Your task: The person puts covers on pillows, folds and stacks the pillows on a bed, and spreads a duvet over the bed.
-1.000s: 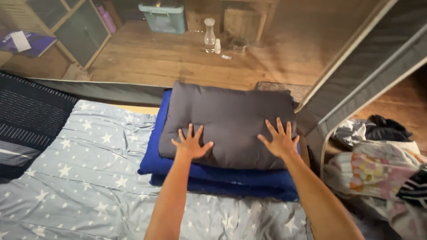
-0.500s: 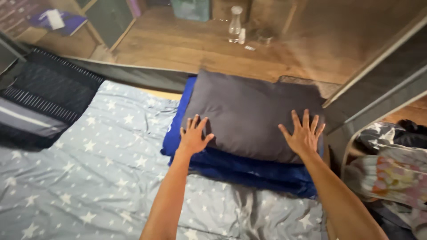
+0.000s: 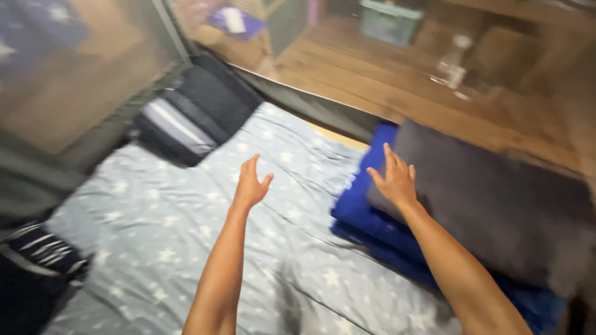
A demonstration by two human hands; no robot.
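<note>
1. Both hands are raised with fingers loosely spread and grip nothing. The left hand point(image 3: 251, 185) is held over the star-printed sheet point(image 3: 186, 236), palm turned inward, and whether it touches the cloth cannot be told through the blur.
2. At the near left corner of the grey pillow point(image 3: 496, 198), the right hand point(image 3: 394, 180) has its fingers fanned over the pillow's edge; it seems to rest on or just above the fabric.
3. That pillow lies on top of a folded blue blanket point(image 3: 366, 214), whose edge juts out past the pillow on the left and front sides.
4. Between the two hands runs an uncovered strip of sheet, creased, wide enough to keep the forearms well apart.
5. Left of the left hand the sheet stretches on to a dark striped cushion point(image 3: 186, 118) lying at the far left corner of the bedding.
6. A dark mesh wall point(image 3: 74, 80) with a slanted frame rises along the left edge, close behind the cushion.
7. Beyond the far edge of the bedding lies a wooden floor point(image 3: 385, 80), where a clear bottle point(image 3: 452, 59) and a green box point(image 3: 390, 22) stand well apart from the hands.
8. At the near left, dark striped fabric point(image 3: 37, 260) overlaps the sheet's border.
</note>
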